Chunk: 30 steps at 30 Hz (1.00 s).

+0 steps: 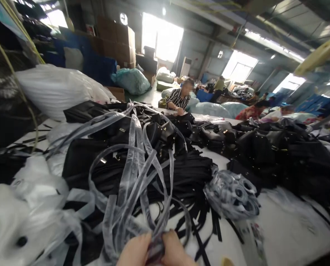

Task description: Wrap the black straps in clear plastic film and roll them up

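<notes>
At the bottom edge my left hand [134,253] and my right hand [176,251] are pressed together, both pinching a bunch of clear plastic strips [138,166]. The strips loop up and away over a heap of black straps [187,173] and black bags [151,127] on the white table [287,236]. Only the fingers of each hand show; the rest is cut off by the frame.
A clear bag of round dark fittings [231,195] lies right of the straps. More black bags [278,151] are piled at right. White plastic sacks [54,88] sit at left. A person in a striped top [178,99] works at the table's far end; others sit beyond.
</notes>
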Motion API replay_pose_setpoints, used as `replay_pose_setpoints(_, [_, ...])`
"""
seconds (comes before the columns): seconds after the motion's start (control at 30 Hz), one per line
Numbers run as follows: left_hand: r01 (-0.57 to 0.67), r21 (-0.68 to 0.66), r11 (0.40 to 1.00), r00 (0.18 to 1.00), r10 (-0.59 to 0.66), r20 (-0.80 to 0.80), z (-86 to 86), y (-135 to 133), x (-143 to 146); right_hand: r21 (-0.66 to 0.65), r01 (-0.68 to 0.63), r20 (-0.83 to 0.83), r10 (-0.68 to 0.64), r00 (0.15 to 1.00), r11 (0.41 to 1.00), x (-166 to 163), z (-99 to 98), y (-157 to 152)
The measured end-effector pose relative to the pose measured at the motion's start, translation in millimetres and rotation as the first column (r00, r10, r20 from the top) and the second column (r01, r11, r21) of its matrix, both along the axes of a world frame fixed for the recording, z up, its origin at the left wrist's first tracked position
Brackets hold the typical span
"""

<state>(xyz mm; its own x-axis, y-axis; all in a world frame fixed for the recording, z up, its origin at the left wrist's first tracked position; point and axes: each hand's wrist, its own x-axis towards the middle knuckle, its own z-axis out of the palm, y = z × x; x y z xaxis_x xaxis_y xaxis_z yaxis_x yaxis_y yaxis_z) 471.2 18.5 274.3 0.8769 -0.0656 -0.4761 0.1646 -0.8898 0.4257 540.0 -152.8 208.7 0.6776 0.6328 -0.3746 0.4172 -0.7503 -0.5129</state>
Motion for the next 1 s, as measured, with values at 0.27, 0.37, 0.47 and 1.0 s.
replay_pose_setpoints(0.27, [-0.174,0.138,0.975,0.952,0.131,0.278,-50.5,-13.6,-60.1,0.094,0.017,0.138,-0.03,0.99,0.995,-25.6,-31.0,-33.5])
replay_pose_setpoints(0.37, [-0.273,0.167,0.948,0.873,0.171,0.457,-78.2,-13.5,-69.8,0.192,0.004,0.204,-0.044,0.978,0.981,-30.6,-58.4,-40.6])
replay_pose_setpoints(0.47, [-0.374,0.226,0.9,0.75,0.15,0.645,-103.3,-15.5,-78.7,0.298,-0.028,0.272,-0.056,0.961,0.954,-31.9,-78.0,-46.4])
replay_pose_setpoints(1.0, [-0.304,0.308,0.901,0.769,0.042,0.638,-122.5,-142.6,-179.5,0.553,0.741,-0.785,-0.06,0.616,0.381,-152.6,-29.8,-152.5])
